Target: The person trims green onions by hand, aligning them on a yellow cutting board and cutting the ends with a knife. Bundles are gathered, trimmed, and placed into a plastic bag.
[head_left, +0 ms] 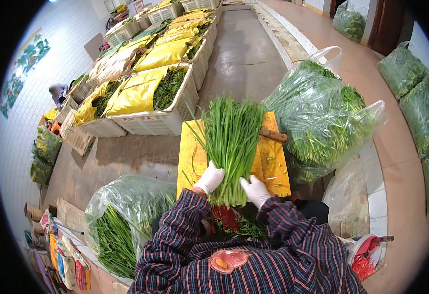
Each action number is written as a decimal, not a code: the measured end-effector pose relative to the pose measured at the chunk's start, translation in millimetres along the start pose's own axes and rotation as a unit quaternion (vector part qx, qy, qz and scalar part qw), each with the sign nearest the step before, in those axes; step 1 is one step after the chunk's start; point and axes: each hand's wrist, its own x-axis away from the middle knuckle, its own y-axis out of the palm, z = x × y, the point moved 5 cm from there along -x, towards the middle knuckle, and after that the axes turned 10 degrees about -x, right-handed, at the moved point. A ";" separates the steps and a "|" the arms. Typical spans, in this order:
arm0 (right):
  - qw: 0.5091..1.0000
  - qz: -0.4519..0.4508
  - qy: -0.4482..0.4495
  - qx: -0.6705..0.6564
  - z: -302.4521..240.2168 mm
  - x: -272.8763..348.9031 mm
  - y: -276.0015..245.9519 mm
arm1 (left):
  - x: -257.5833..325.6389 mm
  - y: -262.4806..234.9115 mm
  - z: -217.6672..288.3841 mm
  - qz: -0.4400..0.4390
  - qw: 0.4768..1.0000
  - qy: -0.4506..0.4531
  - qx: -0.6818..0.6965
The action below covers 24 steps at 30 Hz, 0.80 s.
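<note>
A thick bunch of long garlic chives (233, 137) stands over the yellow cutting board (187, 147), leaf tips pointing away from me and pale cut ends toward me. My left hand (209, 179), in a white glove, grips the lower left side of the bunch. On its lower right side, my right hand (256, 191), gloved the same way, presses in with the thumb over the stems; some of its fingers are hidden. A knife's wooden handle (273, 134) sticks out at the board's right, its blade hidden behind the chives. Green scraps lie on the board.
A large clear bag of chives (322, 122) stands right of the board; another bag (126, 210) lies open at left. White crates (148, 122) of greens under yellow covers line the back left. A red-lined bucket (366, 255) sits at lower right. Another person (58, 94) is far left.
</note>
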 end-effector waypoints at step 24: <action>0.916 -0.016 -0.219 0.336 -26.2 38.3 -66.3 | 31.4 -25.6 91.2 0.017 0.945 -0.270 -0.183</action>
